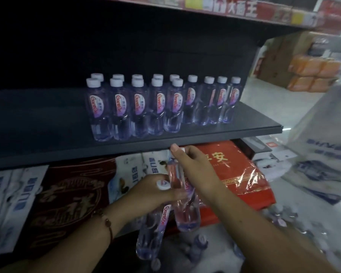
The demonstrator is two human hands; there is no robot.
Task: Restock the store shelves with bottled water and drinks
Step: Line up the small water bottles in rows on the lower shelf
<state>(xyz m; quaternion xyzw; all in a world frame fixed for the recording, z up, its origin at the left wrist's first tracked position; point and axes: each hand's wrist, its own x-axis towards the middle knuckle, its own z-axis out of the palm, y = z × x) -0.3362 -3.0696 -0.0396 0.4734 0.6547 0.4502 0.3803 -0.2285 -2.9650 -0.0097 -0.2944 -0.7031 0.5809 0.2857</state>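
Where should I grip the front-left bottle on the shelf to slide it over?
Grip the front-left bottle around its neck, just under the white cap, coming from the open left side or the front. Its right side and rear are packed against neighbouring bottles; the shelf to its left is bare.

The clear plastic water bottles with white caps (138, 103), standing on the dark shelf at twelve o'clock, carry purple-and-white labels reading "Ganten" in red. The tilted clear bottle at six o'clock (154, 231) shows the same word. The flat red gift box (232, 170) at three o'clock bears gold "安". The red shelf-edge strip (242, 8) at one o'clock reads "大面王".
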